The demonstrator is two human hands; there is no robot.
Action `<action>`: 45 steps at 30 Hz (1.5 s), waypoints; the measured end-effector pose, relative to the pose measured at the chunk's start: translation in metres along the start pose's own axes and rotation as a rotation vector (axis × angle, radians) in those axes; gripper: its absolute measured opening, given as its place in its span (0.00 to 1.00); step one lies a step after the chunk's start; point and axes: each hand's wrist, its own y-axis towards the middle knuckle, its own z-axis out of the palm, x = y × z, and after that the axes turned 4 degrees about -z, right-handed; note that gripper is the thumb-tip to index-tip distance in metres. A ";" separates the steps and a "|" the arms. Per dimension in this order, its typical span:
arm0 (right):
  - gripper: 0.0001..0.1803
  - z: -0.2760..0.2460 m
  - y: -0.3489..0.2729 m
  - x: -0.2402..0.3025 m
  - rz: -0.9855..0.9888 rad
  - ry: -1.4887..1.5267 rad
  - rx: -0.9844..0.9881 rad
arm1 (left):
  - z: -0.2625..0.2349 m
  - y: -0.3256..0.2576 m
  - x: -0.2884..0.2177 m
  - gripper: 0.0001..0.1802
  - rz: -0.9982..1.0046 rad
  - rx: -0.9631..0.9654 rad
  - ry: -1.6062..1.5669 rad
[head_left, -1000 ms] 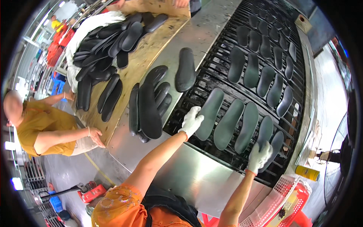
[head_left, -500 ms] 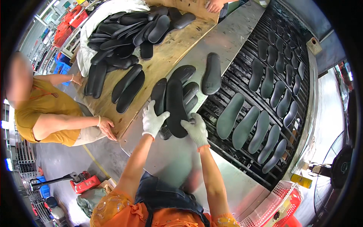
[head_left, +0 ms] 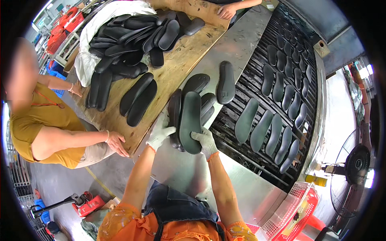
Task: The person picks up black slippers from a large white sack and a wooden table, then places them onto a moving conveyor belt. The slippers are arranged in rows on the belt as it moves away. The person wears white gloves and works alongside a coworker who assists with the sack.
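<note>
Both my hands wear white gloves with orange cuffs. My right hand [head_left: 206, 142] grips the near end of a dark grey-green shoe insole [head_left: 190, 120], its thumb on top; the fingers underneath are partly hidden. My left hand [head_left: 161, 131] is beside the pile's left edge, thumb and fingers apart, with its fingertips close to a black insole [head_left: 174, 114]. Under and around the held insole lie other black insoles [head_left: 197, 83], partly covered. One more single insole [head_left: 226, 82] rests on the metal table [head_left: 241, 50], to the right of the pile.
Rows of insoles [head_left: 267, 80] lie on a dark slatted conveyor [head_left: 241, 158] at right. A wooden board [head_left: 177, 72] at left bears a heap of black insoles [head_left: 132, 36]. A co-worker [head_left: 60, 124] stands left; another person's hand [head_left: 228, 11] is at the far edge. Near right stands a pink basket [head_left: 281, 209].
The held insole now shows a lighter grey-green face where it looked black. My left hand has moved slightly left, away from it. The view has shifted a little.
</note>
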 end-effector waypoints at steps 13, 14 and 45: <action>0.25 0.030 -0.016 -0.041 -0.035 -0.044 0.261 | -0.027 -0.049 -0.007 0.44 -0.217 0.181 -0.341; 0.25 0.033 -0.020 -0.039 -0.047 -0.117 0.251 | -0.029 -0.052 -0.006 0.43 -0.235 0.182 -0.346; 0.23 0.050 -0.129 -0.031 -0.335 -1.030 0.096 | -0.026 -0.124 0.045 0.33 -0.502 0.022 -0.290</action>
